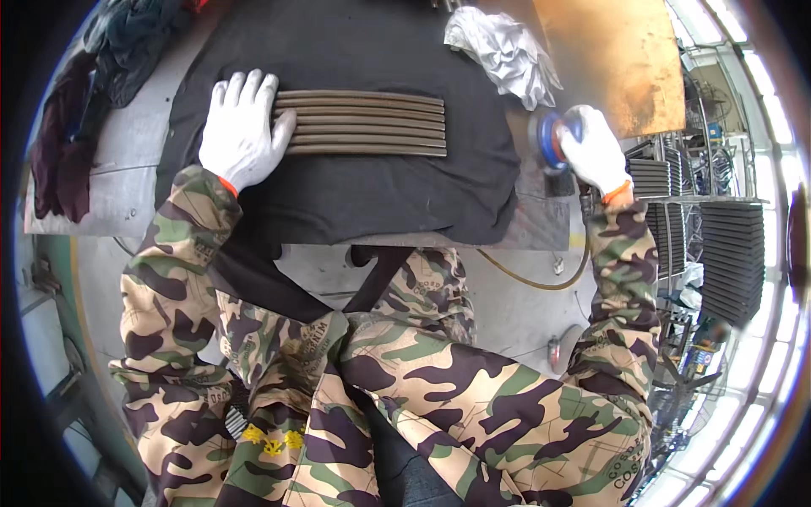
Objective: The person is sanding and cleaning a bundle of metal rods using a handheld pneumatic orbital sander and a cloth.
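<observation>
On a black cloth (355,198) lies a flat row of several long metal bars (367,124), side by side with their right ends lined up. My left hand (245,131), in a white glove, rests flat over the left end of the bars and hides it; its fingers are stretched out and the thumb lies on the bars. At the table's right side, my right hand (594,148), also gloved, is closed around a round blue-and-red disc sander (554,142). The sander's disc looks blurred. It is apart from the bars.
A crumpled white cloth (500,52) lies behind the sander, by a tan board (621,63). Dark cloths (63,144) are heaped at the left. A hose (541,286) hangs below the table's front edge. Racks of dark slatted parts (732,258) stand at the right.
</observation>
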`<state>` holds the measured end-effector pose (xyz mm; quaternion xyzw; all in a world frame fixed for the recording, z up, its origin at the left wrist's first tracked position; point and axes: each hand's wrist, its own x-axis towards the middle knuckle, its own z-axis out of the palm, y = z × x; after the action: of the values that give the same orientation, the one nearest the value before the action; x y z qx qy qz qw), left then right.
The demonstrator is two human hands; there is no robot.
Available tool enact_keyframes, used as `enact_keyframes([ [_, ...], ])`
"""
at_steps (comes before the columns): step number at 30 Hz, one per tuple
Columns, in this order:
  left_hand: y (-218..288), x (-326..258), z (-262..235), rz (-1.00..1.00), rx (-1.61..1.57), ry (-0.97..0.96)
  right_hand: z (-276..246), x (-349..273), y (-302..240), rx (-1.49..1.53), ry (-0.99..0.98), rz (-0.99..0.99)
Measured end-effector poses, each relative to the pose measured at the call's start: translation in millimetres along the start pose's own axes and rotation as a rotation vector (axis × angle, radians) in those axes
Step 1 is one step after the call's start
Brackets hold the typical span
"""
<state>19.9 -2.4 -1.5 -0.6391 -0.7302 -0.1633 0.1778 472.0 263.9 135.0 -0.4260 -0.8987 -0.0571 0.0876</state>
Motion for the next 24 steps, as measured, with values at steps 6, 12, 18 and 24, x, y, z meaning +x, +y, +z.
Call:
enact_keyframes([
  [6, -3, 9, 7, -0.038, 0.015, -0.030, 4, 13, -125, 0.154, 0.098, -0.364],
  [12, 9, 13, 6, -0.094, -0.006, -0.011, 38, 49, -155, 0.098, -0.042, -0.481],
  [18, 12, 8, 4, -0.105, 0.007, -0.003, 22, 63, -119, 0.164, -0.131, -0.370],
  [24, 7, 12, 5, -0.075, 0.052, -0.023, 29, 40, -146, 0.080, 0.018, -0.545],
])
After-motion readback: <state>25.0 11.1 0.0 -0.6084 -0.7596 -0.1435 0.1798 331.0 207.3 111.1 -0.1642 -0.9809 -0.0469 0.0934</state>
